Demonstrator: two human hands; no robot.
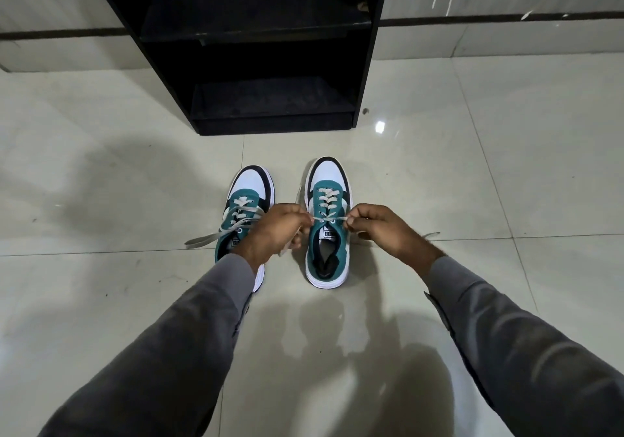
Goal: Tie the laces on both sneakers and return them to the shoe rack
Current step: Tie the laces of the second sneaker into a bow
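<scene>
Bare pale floor tiles (472,173) lie open on every side of the two sneakers at mid-frame; the black shoe rack (266,65) stands in the upper centre, well apart from their toes. Right sneaker (328,230) and left sneaker (244,207) are teal, white and black, long axes running up the frame, toes toward the rack. Left hand (273,230) and right hand (385,230) each pinch an end of the right sneaker's lace (332,218), pulled taut across it; the left sneaker's lace (202,239) trails loose
</scene>
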